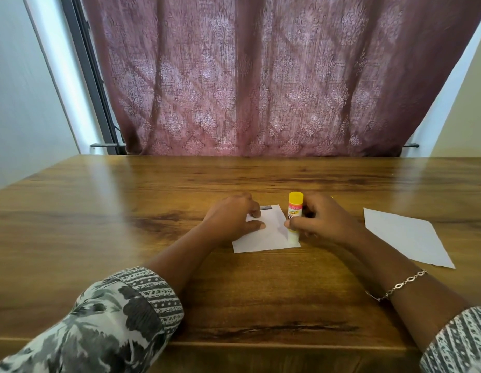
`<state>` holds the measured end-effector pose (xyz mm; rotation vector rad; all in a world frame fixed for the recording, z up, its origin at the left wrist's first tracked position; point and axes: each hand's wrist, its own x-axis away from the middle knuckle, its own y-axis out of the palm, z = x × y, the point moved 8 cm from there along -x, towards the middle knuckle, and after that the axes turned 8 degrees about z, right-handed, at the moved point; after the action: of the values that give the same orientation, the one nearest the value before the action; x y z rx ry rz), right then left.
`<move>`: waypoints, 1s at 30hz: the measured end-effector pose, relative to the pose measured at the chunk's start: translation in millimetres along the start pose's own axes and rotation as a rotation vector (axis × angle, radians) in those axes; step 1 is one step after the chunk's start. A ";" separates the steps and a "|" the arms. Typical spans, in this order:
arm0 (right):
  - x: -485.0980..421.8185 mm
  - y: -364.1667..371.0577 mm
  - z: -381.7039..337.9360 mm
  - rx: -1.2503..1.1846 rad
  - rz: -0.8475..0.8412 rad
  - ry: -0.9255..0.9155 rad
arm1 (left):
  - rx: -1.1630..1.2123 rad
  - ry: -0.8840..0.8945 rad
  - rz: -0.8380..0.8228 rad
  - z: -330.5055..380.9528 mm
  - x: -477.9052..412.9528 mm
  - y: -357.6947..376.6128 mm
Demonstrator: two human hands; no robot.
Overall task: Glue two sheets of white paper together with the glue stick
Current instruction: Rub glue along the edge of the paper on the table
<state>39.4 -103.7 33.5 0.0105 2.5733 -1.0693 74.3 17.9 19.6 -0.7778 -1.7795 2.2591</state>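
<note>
A small white sheet of paper (266, 235) lies flat on the wooden table (126, 224) in the middle. My left hand (231, 215) rests on its left part, fingers spread and pressing it down. My right hand (320, 219) grips a glue stick (295, 211) with a yellow end on top; the stick stands upright with its lower end on the sheet's right edge. A second white sheet (406, 235) lies flat to the right, apart from both hands.
A patterned maroon curtain (274, 76) hangs behind the table's far edge. The table's front edge runs just below my forearms. A bracelet (395, 286) sits on my right wrist. A small yellow item peeks out behind my right hand.
</note>
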 end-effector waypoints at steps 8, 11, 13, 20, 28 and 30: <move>0.4 -7.7 1.8 -0.088 0.026 0.022 | -0.111 0.056 -0.035 4.2 2.6 -0.5; -0.7 -16.0 3.3 -0.134 0.080 0.025 | -0.197 0.070 -0.055 3.2 3.9 -2.7; -1.4 -19.4 4.7 -0.156 0.116 0.031 | -0.234 0.063 -0.056 0.0 5.0 -4.6; -4.0 -21.7 7.7 -0.180 0.162 0.050 | -0.412 0.035 -0.018 -5.8 4.7 -7.0; -5.8 -24.9 19.4 -0.130 0.213 0.116 | -0.519 0.016 0.084 -5.1 3.7 -10.8; -7.0 -25.4 20.6 -0.142 0.225 0.126 | -0.462 0.013 0.129 -2.6 3.7 -14.0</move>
<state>48.9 -135.2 39.7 0.3341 2.6754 -0.8256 69.8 25.7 31.2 -1.0041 -2.3436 1.9203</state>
